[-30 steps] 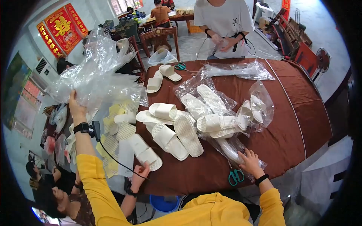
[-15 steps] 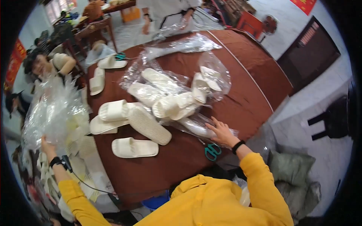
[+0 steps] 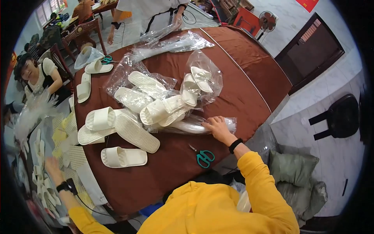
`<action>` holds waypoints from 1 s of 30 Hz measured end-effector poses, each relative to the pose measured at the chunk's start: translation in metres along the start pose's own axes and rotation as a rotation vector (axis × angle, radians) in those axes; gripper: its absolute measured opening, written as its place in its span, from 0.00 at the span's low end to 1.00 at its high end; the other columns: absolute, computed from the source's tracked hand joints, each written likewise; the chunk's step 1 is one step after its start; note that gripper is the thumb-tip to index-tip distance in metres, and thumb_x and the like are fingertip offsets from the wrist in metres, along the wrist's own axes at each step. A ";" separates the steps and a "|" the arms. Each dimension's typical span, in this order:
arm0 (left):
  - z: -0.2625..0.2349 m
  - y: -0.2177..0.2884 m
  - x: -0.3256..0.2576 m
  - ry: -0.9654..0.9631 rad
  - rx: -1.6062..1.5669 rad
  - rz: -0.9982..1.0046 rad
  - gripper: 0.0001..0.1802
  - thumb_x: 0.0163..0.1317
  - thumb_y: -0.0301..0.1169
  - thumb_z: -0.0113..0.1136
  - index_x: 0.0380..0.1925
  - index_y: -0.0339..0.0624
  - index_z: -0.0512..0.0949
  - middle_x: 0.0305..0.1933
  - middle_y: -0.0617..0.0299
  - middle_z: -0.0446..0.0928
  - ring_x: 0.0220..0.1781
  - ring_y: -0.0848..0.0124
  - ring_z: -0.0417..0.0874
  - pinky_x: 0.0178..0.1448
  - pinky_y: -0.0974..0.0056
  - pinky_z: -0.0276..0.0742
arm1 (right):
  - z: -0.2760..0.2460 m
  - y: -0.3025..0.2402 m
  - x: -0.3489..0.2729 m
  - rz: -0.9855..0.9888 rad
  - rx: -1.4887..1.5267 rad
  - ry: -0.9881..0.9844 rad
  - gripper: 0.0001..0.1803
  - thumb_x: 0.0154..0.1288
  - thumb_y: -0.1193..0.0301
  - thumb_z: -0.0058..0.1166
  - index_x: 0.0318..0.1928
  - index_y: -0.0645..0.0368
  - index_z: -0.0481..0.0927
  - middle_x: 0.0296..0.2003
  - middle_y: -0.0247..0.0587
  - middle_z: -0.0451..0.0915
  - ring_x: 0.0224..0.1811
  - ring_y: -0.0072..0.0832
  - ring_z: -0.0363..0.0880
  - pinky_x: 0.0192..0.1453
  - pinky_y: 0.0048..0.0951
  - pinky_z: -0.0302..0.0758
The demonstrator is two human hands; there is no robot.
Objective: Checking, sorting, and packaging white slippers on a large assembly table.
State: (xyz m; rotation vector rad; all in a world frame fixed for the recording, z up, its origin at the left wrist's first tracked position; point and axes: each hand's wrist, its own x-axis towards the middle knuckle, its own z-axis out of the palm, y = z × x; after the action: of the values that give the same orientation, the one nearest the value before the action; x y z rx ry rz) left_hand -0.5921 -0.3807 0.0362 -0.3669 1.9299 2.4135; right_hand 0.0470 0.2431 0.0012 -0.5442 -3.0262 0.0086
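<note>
My right hand has its fingers closed on the near right end of a clear plastic bag on the brown cloth. Below that hand lie teal-handled scissors, blades bare. My left hand, smeared by motion, is off the table's left side, over white slippers; its fingers cannot be made out. A bunch of clear plastic bags is beyond it. At the middle of the table, several white slippers lie in or on clear plastic. Loose slippers lie nearer the left edge, one sole up.
The brown-covered table fills the middle. Across it stands a person in white; another person sits at the left. A black chair and grey-green sacks are at the right, with a fan farther back.
My right hand has come down from spread fingers onto the plastic bag, and the scissor blades now show. My left hand has moved down, apart from the bunch of bags. The view has shifted.
</note>
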 end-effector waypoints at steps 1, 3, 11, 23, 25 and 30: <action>0.009 -0.011 -0.034 -0.055 0.121 -0.039 0.25 0.69 0.46 0.53 0.54 0.36 0.72 0.53 0.56 0.75 0.52 0.68 0.75 0.61 0.62 0.69 | 0.003 0.014 0.001 -0.007 -0.005 0.001 0.28 0.57 0.76 0.55 0.60 0.41 0.77 0.57 0.40 0.72 0.58 0.39 0.71 0.67 0.50 0.60; 0.043 -0.033 -0.115 -0.412 0.437 0.197 0.25 0.70 0.39 0.54 0.61 0.35 0.69 0.55 0.59 0.75 0.53 0.69 0.76 0.58 0.67 0.71 | 0.005 0.039 0.004 0.019 -0.116 0.062 0.29 0.58 0.76 0.54 0.61 0.40 0.76 0.59 0.42 0.71 0.63 0.40 0.69 0.71 0.53 0.56; 0.210 -0.128 -0.425 -0.943 0.745 0.149 0.16 0.63 0.27 0.61 0.51 0.37 0.81 0.51 0.52 0.81 0.50 0.64 0.83 0.53 0.63 0.79 | -0.035 -0.040 -0.002 -0.517 0.423 -0.100 0.23 0.58 0.68 0.59 0.56 0.54 0.77 0.61 0.45 0.72 0.63 0.43 0.70 0.65 0.44 0.68; 0.383 -0.162 -0.425 -0.422 0.478 0.075 0.24 0.62 0.34 0.64 0.53 0.30 0.73 0.38 0.49 0.83 0.38 0.64 0.85 0.41 0.62 0.79 | 0.000 0.050 -0.066 -0.340 0.183 -0.113 0.37 0.59 0.81 0.47 0.68 0.33 0.71 0.71 0.48 0.58 0.72 0.47 0.59 0.72 0.51 0.59; 0.400 -0.138 -0.444 -0.672 0.487 0.282 0.18 0.66 0.33 0.59 0.51 0.30 0.75 0.31 0.59 0.80 0.29 0.74 0.81 0.36 0.68 0.76 | 0.000 0.064 -0.067 -0.314 0.113 -0.106 0.37 0.57 0.81 0.49 0.66 0.35 0.72 0.70 0.48 0.60 0.71 0.47 0.60 0.72 0.51 0.58; 0.396 -0.052 -0.495 -0.783 0.093 0.195 0.14 0.72 0.29 0.50 0.53 0.36 0.77 0.27 0.65 0.77 0.29 0.77 0.79 0.38 0.71 0.75 | -0.042 0.051 -0.046 -0.221 0.502 -0.148 0.25 0.60 0.79 0.56 0.58 0.48 0.79 0.62 0.51 0.71 0.65 0.51 0.69 0.65 0.48 0.68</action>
State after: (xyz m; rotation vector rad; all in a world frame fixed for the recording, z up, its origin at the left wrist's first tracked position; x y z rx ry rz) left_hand -0.1672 0.0743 0.1662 0.6953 1.7230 2.0629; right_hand 0.1108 0.2744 0.0394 -0.1692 -3.0242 0.8014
